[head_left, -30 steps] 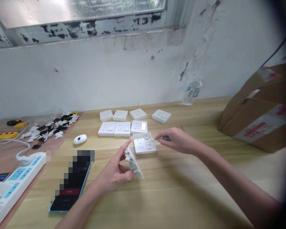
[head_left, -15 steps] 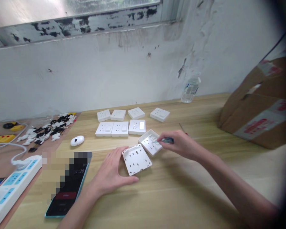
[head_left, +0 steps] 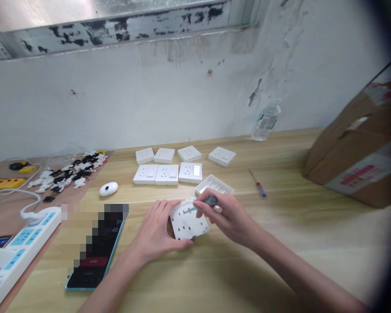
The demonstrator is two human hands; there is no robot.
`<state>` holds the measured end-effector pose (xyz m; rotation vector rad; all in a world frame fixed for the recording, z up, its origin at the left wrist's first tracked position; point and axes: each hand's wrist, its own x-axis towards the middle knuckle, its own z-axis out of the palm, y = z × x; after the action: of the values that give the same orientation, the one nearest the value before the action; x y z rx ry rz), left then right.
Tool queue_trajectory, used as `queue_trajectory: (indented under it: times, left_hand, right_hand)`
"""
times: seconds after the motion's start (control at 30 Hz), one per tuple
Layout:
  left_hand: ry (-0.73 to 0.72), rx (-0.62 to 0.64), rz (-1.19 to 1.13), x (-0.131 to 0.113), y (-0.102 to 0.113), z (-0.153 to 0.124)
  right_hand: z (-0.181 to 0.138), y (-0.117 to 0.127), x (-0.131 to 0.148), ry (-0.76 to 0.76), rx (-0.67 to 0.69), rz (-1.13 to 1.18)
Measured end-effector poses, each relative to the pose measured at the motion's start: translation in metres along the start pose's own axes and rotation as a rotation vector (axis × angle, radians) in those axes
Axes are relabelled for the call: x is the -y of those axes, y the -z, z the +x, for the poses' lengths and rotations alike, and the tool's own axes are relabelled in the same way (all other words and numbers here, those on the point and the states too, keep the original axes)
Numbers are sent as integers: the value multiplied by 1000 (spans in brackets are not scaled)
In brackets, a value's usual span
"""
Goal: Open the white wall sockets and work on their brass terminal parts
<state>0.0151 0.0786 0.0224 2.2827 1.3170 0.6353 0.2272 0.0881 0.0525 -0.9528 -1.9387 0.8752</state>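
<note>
Wall socket (head_left: pixel 188 222) lay holed face up on the counter (head_left: pixel 280 243), between the two hands. Left hand (head_left: pixel 154 230): fingers spread and not clenched, cupping the socket's left edge, thumb along its near side. This was likely a brace so it wouldn't skid under the tool.

Right hand (head_left: pixel 231 216): fingers pinched tight on a small dark-handled screwdriver (head_left: pixel 209 201) (blurred, so probably one), tip at the socket's far edge.

Just beyond the right fingers sat a white cover (head_left: pixel 215 186), hollow side up. A red-handled screwdriver (head_left: pixel 257 183) lay well right of them, untouched. White sockets (head_left: pixel 164 174) sat in two rows farther beyond.
</note>
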Motion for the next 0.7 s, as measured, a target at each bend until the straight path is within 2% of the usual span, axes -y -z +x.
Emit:
queue_trajectory:
  times: [0.2, 0.3, 0.4, 0.53, 0.6, 0.7]
  left_hand:
    - [-76, -8, 17, 0, -1, -1]
    - [-91, -7, 31, 1, 0, -1]
    - [-93, -14, 40, 1, 1, -1]
    - [-104, -23, 36, -2, 0, -2]
    - [-111, -20, 24, -4, 0, -2]
    - [-111, -25, 9, -6, 0, -3]
  right_hand:
    - [-2, -16, -7, -62, -41, 73]
    - [-2, -18, -5, -55, -50, 18]
    - [-2, -20, -2, -47, -104, -61]
    - [-4, -28, -4, -96, -182, -18]
    - [-7, -33, -7, -53, -233, -123]
    - [-9, -41, -9, 135, -247, -397]
